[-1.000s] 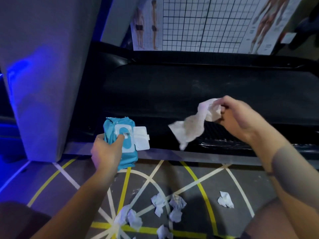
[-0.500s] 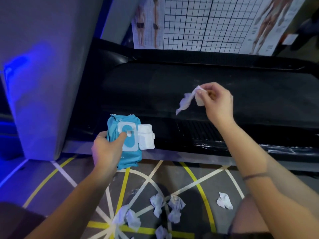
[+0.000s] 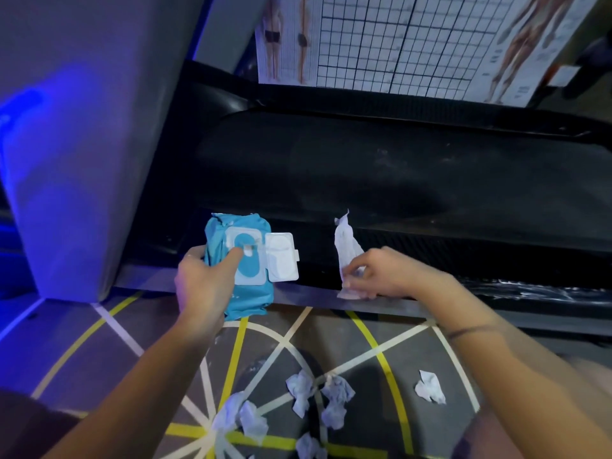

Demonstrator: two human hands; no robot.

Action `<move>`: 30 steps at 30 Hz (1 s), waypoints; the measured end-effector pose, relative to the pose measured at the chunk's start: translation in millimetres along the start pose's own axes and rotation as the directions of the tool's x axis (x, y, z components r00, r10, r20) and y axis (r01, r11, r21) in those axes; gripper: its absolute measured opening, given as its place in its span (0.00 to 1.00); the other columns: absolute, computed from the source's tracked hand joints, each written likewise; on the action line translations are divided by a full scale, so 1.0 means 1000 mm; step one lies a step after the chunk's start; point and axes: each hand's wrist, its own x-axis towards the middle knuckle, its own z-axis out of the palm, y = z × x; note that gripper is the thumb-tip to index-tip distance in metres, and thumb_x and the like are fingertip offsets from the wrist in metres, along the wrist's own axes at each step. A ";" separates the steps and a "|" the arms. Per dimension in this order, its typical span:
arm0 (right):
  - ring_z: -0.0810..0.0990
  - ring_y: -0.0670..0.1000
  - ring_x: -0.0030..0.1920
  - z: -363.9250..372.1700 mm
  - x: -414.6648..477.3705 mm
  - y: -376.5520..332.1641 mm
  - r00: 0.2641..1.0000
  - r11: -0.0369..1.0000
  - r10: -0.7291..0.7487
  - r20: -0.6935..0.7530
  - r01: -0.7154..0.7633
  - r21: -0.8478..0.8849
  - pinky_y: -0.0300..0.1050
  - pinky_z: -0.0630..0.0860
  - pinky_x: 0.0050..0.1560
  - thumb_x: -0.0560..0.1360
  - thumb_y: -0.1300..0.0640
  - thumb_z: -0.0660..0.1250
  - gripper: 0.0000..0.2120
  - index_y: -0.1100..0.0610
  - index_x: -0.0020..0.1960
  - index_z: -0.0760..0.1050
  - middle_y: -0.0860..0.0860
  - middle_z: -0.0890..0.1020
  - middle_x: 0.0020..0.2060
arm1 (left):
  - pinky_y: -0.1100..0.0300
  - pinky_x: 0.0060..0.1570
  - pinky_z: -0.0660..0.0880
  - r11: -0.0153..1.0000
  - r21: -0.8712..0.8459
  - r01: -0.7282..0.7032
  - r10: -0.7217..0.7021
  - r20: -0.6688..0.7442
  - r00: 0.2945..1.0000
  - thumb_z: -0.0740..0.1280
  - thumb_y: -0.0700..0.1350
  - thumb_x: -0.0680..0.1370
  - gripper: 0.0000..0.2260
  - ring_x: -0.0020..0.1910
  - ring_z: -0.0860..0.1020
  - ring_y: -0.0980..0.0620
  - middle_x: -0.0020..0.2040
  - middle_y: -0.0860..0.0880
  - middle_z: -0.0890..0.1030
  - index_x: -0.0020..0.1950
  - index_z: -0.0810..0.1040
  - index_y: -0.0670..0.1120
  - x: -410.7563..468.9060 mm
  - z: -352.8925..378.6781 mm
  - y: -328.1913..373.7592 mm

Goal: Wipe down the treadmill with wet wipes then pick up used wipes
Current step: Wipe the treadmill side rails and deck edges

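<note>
Wiping step, pickup not started. Right hand (image 3: 387, 276), centre right of frame, fingers curled, pinches the low end of a white wipe (image 3: 346, 250) and presses it on the grey side rail (image 3: 407, 306) of the treadmill (image 3: 397, 180). The wipe's top end sticks up loose and twisted, not spread.

Left hand (image 3: 202, 286), centre left, grips a blue pack of wipes (image 3: 245, 299) from below, fingers round it, thumb on the opening. The pack's white lid (image 3: 281, 256) is flipped open to the right.

Used wipes (image 3: 334, 402) lie crumpled on the floor (image 3: 132, 359) at bottom centre, several in a cluster, one more (image 3: 429, 385) apart at lower right.

Next, likely: flatten the wipe under the fingers and drag it along the rail or the dark belt; bunched like this it would cover little. The pack could be shut and set down to free the left hand. Floor pickup comes later.

Writing: none readable on the pack. Poster (image 3: 397, 38) at top shows a grid and body figures; its small text is too fine to read.
</note>
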 end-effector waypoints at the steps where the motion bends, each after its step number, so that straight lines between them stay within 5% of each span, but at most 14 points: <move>1: 0.84 0.47 0.41 -0.006 0.002 -0.001 0.999 1.000 -0.002 -0.043 0.002 0.010 0.44 0.79 0.50 0.77 0.41 0.69 0.10 0.44 0.53 0.83 0.47 0.85 0.35 | 0.49 0.43 0.85 1.000 0.003 -0.006 0.006 0.002 1.000 0.76 0.49 0.77 0.11 0.44 0.85 0.51 0.46 0.53 0.83 0.54 0.76 0.53 0.001 0.000 0.000; 5: 0.80 0.59 0.51 0.004 0.040 -0.002 0.915 1.000 -0.023 -0.403 0.020 -0.012 0.50 0.76 0.53 0.82 0.48 0.61 0.15 0.56 0.59 0.79 0.56 0.83 0.49 | 0.46 0.45 0.85 0.999 0.034 0.001 -0.001 0.010 1.000 0.76 0.50 0.76 0.10 0.45 0.86 0.49 0.48 0.51 0.84 0.49 0.76 0.55 0.005 0.000 -0.001; 7: 0.72 0.61 0.69 0.034 0.062 -0.009 0.925 0.998 -0.059 -0.376 0.058 -0.014 0.53 0.67 0.69 0.84 0.44 0.53 0.27 0.65 0.69 0.70 0.62 0.75 0.67 | 0.53 0.40 0.84 1.000 0.028 0.003 -0.003 0.006 1.000 0.76 0.49 0.76 0.11 0.43 0.86 0.51 0.49 0.50 0.85 0.55 0.77 0.53 0.004 0.000 -0.001; 8: 0.59 0.58 0.79 0.050 0.070 -0.012 0.952 0.997 -0.035 -0.305 0.012 -0.075 0.52 0.56 0.77 0.84 0.41 0.47 0.33 0.66 0.77 0.60 0.60 0.62 0.78 | 0.57 0.35 0.82 1.000 0.021 0.001 -0.001 0.002 1.000 0.76 0.48 0.76 0.12 0.42 0.85 0.53 0.49 0.50 0.85 0.57 0.78 0.51 0.004 -0.001 -0.002; 9: 0.47 0.54 0.82 0.062 0.077 -0.013 0.965 0.990 0.011 -0.261 -0.048 -0.135 0.51 0.46 0.80 0.84 0.38 0.43 0.36 0.64 0.81 0.50 0.57 0.50 0.82 | 0.61 0.30 0.80 1.000 0.019 0.000 0.000 -0.002 1.000 0.76 0.47 0.76 0.13 0.40 0.85 0.54 0.49 0.50 0.85 0.58 0.78 0.49 0.004 -0.002 -0.002; 11: 0.37 0.49 0.81 0.070 0.090 -0.012 0.961 0.977 0.065 -0.267 -0.115 -0.177 0.50 0.39 0.80 0.82 0.35 0.36 0.38 0.60 0.82 0.41 0.53 0.41 0.82 | 0.65 0.24 0.76 1.000 0.015 0.005 -0.005 0.000 1.000 0.77 0.47 0.76 0.14 0.34 0.84 0.56 0.47 0.50 0.85 0.59 0.79 0.48 0.004 -0.004 -0.003; 23: 0.36 0.46 0.80 0.061 0.098 -0.002 0.942 0.986 0.093 -0.323 -0.134 -0.105 0.48 0.38 0.81 0.79 0.32 0.33 0.40 0.57 0.82 0.39 0.50 0.41 0.82 | 0.47 0.43 0.85 0.974 -0.198 0.107 -0.109 0.004 0.994 0.77 0.46 0.77 0.11 0.44 0.87 0.47 0.48 0.45 0.87 0.56 0.81 0.45 0.016 -0.003 -0.007; 27: 0.54 0.47 0.81 0.092 0.052 0.021 0.819 0.987 -0.033 -0.573 -0.064 -0.148 0.46 0.51 0.80 0.83 0.37 0.41 0.34 0.57 0.82 0.55 0.51 0.58 0.81 | 0.58 0.32 0.82 0.954 -0.256 0.160 -0.147 0.066 0.987 0.75 0.45 0.78 0.11 0.42 0.86 0.50 0.48 0.44 0.86 0.56 0.81 0.42 0.025 0.030 -0.011; 30: 0.66 0.50 0.77 0.108 0.027 0.059 0.732 0.979 -0.109 -0.672 -0.039 -0.201 0.52 0.64 0.76 0.85 0.43 0.48 0.28 0.58 0.79 0.64 0.52 0.67 0.77 | 0.58 0.34 0.82 0.941 -0.271 0.204 -0.168 0.150 0.974 0.74 0.46 0.79 0.15 0.44 0.87 0.49 0.53 0.43 0.86 0.63 0.79 0.41 0.036 0.056 -0.016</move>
